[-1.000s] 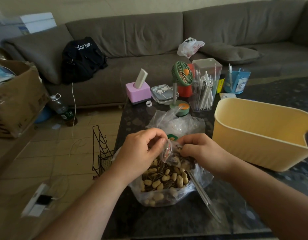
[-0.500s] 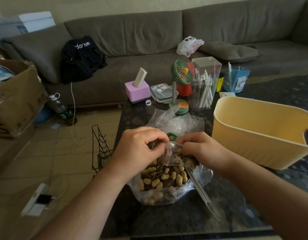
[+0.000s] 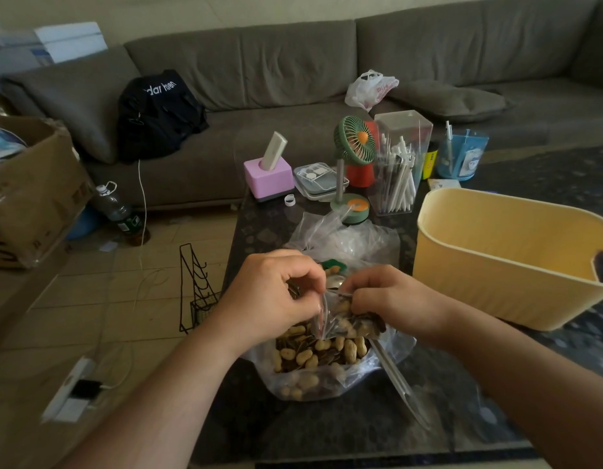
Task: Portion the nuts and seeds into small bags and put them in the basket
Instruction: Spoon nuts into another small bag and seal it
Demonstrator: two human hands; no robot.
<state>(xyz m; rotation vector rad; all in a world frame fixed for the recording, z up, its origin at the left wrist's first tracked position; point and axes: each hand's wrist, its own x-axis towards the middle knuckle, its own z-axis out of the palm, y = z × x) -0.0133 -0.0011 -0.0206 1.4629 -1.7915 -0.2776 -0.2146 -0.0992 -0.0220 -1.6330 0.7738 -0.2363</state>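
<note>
Dark table (image 3: pixel 327 431): left hand (image 3: pixel 269 299) and right hand (image 3: pixel 391 299) both pinch a part-filled small bag (image 3: pixel 344 324) over the big nut bag (image 3: pixel 320 363); basket (image 3: pixel 510 265) alongside shows no bags, so portioning looks early.

Clear glossy plastic small bag (image 3: pixel 330 319), crinkled clear plastic big bag (image 3: pixel 340 377) — matt yellow plastic basket (image 3: pixel 462 265), polished dark stone-look table (image 3: pixel 327 431), matt cloth sofa (image 3: pixel 259 76).
</note>
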